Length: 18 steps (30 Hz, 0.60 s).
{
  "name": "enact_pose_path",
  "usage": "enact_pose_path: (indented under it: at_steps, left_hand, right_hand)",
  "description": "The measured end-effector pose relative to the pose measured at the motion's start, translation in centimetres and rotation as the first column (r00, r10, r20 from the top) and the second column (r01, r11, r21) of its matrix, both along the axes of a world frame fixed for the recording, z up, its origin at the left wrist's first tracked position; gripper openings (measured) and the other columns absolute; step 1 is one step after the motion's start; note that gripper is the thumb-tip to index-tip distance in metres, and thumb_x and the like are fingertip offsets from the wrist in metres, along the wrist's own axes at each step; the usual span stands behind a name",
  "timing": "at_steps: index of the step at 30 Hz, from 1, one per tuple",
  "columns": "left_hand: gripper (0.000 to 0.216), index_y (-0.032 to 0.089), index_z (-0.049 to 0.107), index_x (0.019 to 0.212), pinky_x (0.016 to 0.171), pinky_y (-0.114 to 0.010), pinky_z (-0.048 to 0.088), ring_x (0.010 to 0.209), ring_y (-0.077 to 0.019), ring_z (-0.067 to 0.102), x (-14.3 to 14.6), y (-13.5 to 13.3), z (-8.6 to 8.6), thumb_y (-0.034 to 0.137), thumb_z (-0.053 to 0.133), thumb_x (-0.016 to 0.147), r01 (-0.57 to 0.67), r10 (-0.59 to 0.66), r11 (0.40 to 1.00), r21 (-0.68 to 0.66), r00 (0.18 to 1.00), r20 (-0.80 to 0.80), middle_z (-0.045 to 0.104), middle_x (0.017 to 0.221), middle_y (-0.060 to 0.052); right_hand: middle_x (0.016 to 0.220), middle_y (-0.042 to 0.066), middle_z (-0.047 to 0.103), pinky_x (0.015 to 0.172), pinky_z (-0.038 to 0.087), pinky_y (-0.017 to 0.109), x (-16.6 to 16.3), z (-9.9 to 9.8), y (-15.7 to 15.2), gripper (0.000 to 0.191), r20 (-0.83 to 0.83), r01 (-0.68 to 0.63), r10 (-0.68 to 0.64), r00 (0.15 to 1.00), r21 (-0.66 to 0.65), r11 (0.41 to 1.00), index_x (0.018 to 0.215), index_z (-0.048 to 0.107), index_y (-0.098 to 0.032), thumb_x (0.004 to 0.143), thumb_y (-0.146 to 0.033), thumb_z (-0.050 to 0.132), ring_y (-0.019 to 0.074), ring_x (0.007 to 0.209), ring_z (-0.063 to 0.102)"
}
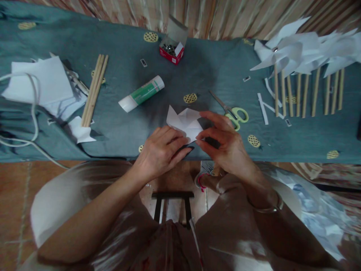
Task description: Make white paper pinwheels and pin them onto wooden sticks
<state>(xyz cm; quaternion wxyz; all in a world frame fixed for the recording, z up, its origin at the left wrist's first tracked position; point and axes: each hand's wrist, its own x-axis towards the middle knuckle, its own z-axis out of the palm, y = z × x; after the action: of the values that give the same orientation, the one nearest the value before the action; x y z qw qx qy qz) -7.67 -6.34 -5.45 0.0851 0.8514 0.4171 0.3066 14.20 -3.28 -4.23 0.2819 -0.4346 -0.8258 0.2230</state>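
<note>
A small folded white paper piece point(184, 123) lies near the front edge of the table, which is covered by a grey-green cloth point(197, 71). My left hand point(162, 150) rests palm-down on the paper's near left corner, fingers together and pressing it. My right hand point(222, 141) pinches the paper's right edge between thumb and fingertips. Green-handled scissors point(235, 114) lie just right of my right hand. A glue stick point(141, 93) lies on its side to the upper left of the paper.
Several finished white paper pinwheels point(304, 52) on wooden sticks lie at the right. A bundle of wooden sticks point(94, 90) and white paper sheets point(42, 81) sit at the left. A small red box point(172, 51) of pins stands at the back. Paper strips point(263, 109) lie beside the pinwheels.
</note>
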Motion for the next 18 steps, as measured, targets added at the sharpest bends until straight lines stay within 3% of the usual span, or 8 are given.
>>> enact_pose_path:
  at_steps: [8, 11, 14, 18]
  left_hand:
    - [0.012, 0.017, 0.070, 0.093, 0.072, -0.034, 0.053, 0.081, -0.0188, 0.067, -1.5, -0.1, 0.6, 0.025, 0.061, 0.094, -0.033, 0.038, 0.998, -0.056, 0.995, 0.092, 0.072, 0.088, -0.006]
    - [0.011, 0.017, 0.070, 0.094, 0.075, -0.032, 0.056, 0.083, -0.0172, 0.068, -2.3, 0.1, 1.1, 0.023, 0.060, 0.094, -0.152, 0.170, 0.981, -0.125, 0.974, 0.148, 0.071, 0.092, -0.006]
    - [0.021, 0.020, 0.068, 0.112, 0.082, -0.033, 0.057, 0.091, -0.0176, 0.068, -3.0, 0.6, 1.2, 0.024, 0.057, 0.095, -0.254, 0.286, 0.940, -0.230, 0.951, 0.120, 0.068, 0.113, -0.009]
    - [0.023, 0.023, 0.070, 0.113, 0.091, -0.037, 0.056, 0.105, -0.0206, 0.066, -3.3, 1.6, 0.5, 0.024, 0.055, 0.095, -0.183, 0.206, 0.951, -0.249, 0.976, 0.071, 0.064, 0.122, -0.009]
  right_hand:
    - [0.140, -0.001, 0.060, 0.110, 0.048, 0.056, 0.3, 0.2, 0.0, 0.004, -0.032, -0.026, 0.024, 0.999, -0.067, 0.997, 0.087, 0.070, -0.031, 0.084, -0.028, 0.072, 0.0263, 0.131, 0.055]
    - [0.133, 0.003, 0.065, 0.107, 0.050, 0.055, 0.4, 0.6, 0.1, 0.006, -0.072, -0.024, 0.015, 0.997, -0.124, 0.992, 0.086, 0.071, -0.028, 0.084, -0.033, 0.073, 0.0275, 0.125, 0.060]
    - [0.122, 0.006, 0.071, 0.102, 0.053, 0.052, 0.4, 0.7, 0.2, 0.009, -0.113, 0.012, -0.032, 0.993, -0.175, 0.984, 0.086, 0.071, -0.026, 0.089, -0.033, 0.067, 0.0266, 0.116, 0.066]
    - [0.116, 0.007, 0.072, 0.098, 0.055, 0.045, 0.2, 0.4, 0.2, 0.011, -0.150, 0.054, -0.082, 0.985, -0.182, 0.982, 0.087, 0.071, -0.024, 0.091, -0.032, 0.064, 0.0239, 0.110, 0.069]
